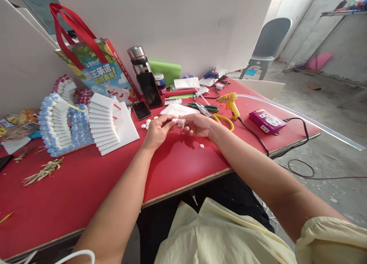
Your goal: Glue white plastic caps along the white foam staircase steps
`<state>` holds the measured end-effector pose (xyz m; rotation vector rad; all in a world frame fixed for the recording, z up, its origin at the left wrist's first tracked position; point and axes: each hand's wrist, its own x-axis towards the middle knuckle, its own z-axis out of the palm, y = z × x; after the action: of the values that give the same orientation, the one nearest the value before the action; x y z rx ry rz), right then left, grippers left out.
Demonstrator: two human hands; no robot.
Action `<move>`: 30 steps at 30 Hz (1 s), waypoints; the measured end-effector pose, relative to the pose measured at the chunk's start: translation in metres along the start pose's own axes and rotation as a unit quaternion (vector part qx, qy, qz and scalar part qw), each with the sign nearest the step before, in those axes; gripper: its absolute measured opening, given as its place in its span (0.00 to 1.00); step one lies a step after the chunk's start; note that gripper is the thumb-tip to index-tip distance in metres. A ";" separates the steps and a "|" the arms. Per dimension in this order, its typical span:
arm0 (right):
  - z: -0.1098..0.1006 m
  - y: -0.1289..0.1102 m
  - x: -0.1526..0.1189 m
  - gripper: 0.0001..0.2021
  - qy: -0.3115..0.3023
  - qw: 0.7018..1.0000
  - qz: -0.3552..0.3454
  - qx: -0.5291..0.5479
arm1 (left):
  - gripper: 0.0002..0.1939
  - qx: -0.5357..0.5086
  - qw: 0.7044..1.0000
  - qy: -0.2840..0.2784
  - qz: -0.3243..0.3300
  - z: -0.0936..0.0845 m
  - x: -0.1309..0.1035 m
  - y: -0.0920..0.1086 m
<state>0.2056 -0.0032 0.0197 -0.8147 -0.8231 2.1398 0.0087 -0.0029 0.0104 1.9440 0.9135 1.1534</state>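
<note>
Above the red table (183, 168), my two hands meet at a small white piece (180, 122) that looks soft. My left hand (158, 131) pinches its left end between thumb and fingers. From the right, my right hand (197, 125) holds the other end with curled fingers. Several small white lumps (145, 124) lie just left of my left hand, and a white scrap (202, 145) rests below my right hand. A white sheet (174, 109) lies behind both hands.
Behind are scissors (203, 109), a yellow glue gun (231, 103), two phones (149, 90) and a steel flask (139, 59). A purple power socket (266, 121) with cables sits right. White fan-like stacks (103, 122), blue-and-white rolls (48, 122) and a bag (100, 70) stand left.
</note>
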 end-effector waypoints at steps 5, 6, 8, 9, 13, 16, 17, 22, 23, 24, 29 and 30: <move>-0.003 -0.001 0.000 0.05 0.001 1.000 -0.001 -0.008 | 0.14 -0.004 1.000 -0.007 0.001 0.000 0.000 0.001; -0.003 -0.001 -0.001 0.05 -0.001 1.000 0.000 -0.006 | 0.14 -0.007 1.000 -0.006 0.001 0.000 0.000 0.001; -0.005 -0.001 -0.001 0.04 -0.002 1.000 0.002 -0.006 | 0.13 -0.013 1.000 -0.005 0.001 0.000 0.000 0.000; -0.006 -0.001 -0.001 0.04 0.001 1.000 0.003 -0.008 | 0.13 -0.015 1.000 -0.006 0.001 0.000 0.000 0.000; -0.010 -0.001 0.000 0.06 0.014 0.999 -0.008 -0.037 | 0.13 -0.015 1.000 -0.018 -0.005 -0.001 0.000 0.001; -0.010 -0.001 0.000 0.11 0.030 0.996 -0.027 -0.079 | 0.14 -0.015 1.000 -0.014 -0.018 -0.001 0.000 0.000; -0.010 -0.001 0.000 0.12 0.033 0.995 -0.035 -0.091 | 0.14 -0.017 1.000 -0.009 -0.022 -0.001 0.000 -0.001; -0.007 0.001 -0.003 0.13 0.031 0.989 -0.067 -0.132 | 0.16 -0.008 0.999 -0.012 -0.030 -0.001 0.000 -0.002; -0.006 0.002 -0.003 0.13 0.036 0.987 -0.076 -0.139 | 0.15 -0.003 0.999 -0.015 -0.029 -0.002 0.000 -0.002; -0.005 0.003 -0.003 0.13 0.042 0.985 -0.087 -0.146 | 0.15 0.002 0.999 -0.018 -0.028 -0.002 0.000 -0.001; -0.003 0.004 0.001 0.09 0.094 0.970 -0.141 -0.177 | 0.15 -0.001 0.999 -0.008 -0.033 -0.002 0.001 -0.003; -0.003 0.004 0.002 0.09 0.104 0.967 -0.146 -0.179 | 0.15 -0.005 0.999 -0.006 -0.035 -0.002 0.001 -0.004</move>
<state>0.2054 -0.0030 0.0142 -1.0102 -1.1584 1.6397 0.0061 0.0003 0.0080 1.8951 0.9593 1.1028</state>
